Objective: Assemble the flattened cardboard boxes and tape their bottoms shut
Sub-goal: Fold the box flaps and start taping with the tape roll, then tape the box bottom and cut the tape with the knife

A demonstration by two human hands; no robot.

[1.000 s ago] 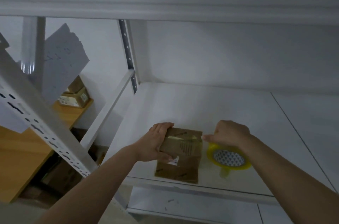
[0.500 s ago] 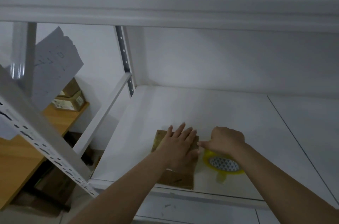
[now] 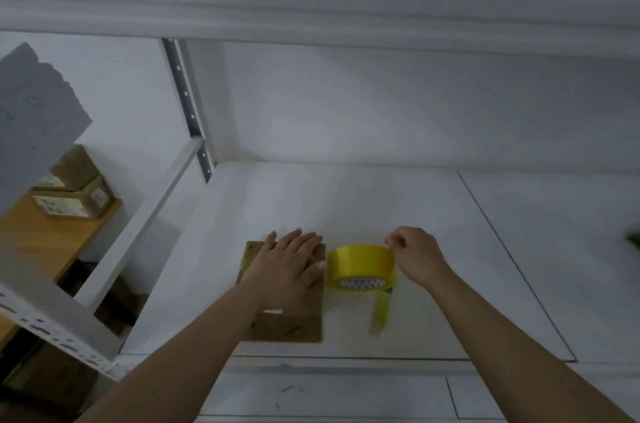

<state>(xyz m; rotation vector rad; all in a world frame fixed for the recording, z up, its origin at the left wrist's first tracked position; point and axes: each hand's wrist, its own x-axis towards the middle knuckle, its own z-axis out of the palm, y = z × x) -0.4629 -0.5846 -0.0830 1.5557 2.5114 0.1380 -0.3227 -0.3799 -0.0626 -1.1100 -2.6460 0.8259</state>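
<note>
A small brown cardboard box (image 3: pixel 287 325) stands on the white shelf (image 3: pixel 346 200) near its front edge. My left hand (image 3: pixel 287 266) lies flat on top of the box, fingers spread, pressing it down. Right beside the box is a yellow roll of tape (image 3: pixel 362 266), tilted up on its edge, with a loose strip hanging toward the shelf front. My right hand (image 3: pixel 415 256) pinches the roll's upper right rim with its fingertips.
A white perforated rack post (image 3: pixel 187 110) rises at the shelf's back left corner, with a slanted brace below it. Two taped cardboard boxes (image 3: pixel 74 194) sit on a wooden surface at the left. The upper shelf hangs overhead.
My left hand went from gripping the box's side to lying flat on its top. My right hand tipped the tape roll up from lying flat. The view shifted downward.
</note>
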